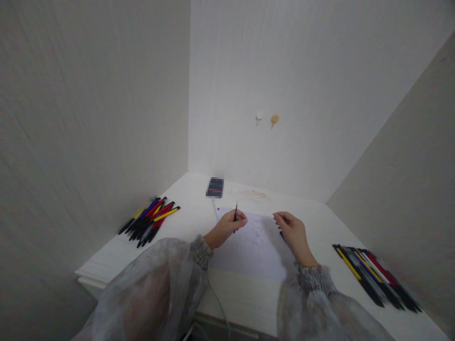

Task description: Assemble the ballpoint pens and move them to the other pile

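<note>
Pen part (235,219) in left hand (229,221), above paper (245,263) at mid-desk

I pinch the slim, dark piece between thumb and fingers of my left hand, its pale thin end pointing up, over the paper's left half. My right hand (292,232) is near the paper's right side, fingers bent and the thumb close to them, a narrow shape; I cannot tell whether anything sits between them. A blue thing (282,235), mostly hidden, shows just beside that hand.

Along the left edge of the desk (245,298) lies a crisscross heap of pens (151,220) in red, yellow, blue and black. Near the right edge, more pens (377,277) lie side by side. Toward the back edge is a blurred dark object (215,187), with a pale cable (214,207) in front of it.
</note>
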A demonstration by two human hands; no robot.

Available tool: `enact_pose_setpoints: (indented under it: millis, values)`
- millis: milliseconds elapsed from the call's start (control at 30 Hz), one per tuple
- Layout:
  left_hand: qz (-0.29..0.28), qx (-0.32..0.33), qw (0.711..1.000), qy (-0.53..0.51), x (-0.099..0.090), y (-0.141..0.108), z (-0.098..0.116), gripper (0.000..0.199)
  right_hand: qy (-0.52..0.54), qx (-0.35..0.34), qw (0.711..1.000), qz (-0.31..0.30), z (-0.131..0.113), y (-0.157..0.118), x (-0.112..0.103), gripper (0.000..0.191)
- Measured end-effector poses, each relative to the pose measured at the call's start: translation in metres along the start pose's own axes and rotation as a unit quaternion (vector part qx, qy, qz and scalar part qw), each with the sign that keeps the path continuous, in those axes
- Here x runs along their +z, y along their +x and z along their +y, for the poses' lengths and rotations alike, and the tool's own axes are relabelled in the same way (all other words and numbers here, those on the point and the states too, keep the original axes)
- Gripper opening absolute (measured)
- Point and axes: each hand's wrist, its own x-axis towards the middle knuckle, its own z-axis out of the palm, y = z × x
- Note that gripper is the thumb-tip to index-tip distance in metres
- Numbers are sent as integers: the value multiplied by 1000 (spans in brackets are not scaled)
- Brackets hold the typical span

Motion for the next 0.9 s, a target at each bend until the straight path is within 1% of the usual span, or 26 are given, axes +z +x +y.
enact_pose_setpoints:
  millis: [100,267,433,533,600,667,767,900]
  values:
    - [18,-6,1000,7,1,-1,4,24,-43,-1,999,-24,3,1,0,30]
    - [16,-30,999,13,1,0,4,28,-148,4,988,-54,2,2,-3,26]
    - [39,-53,997,45,-1,1,-2,31,-273,11,957,-94,11,6,-12,23]
    - [32,-56,996,63,-1,1,-2,34,-334,32,934,-123,20,6,-15,20]
    - [28,-54,996,65,-1,0,-1,34,-367,39,918,-146,25,5,-14,19]
    - [28,-53,996,64,0,0,0,34,-384,35,907,-170,27,2,-9,19]
    - [34,-51,996,69,-1,0,0,34,-383,24,902,-201,28,-1,-1,20]
    - [32,-40,995,81,-3,1,-3,34,-384,32,896,-219,26,-4,7,17]
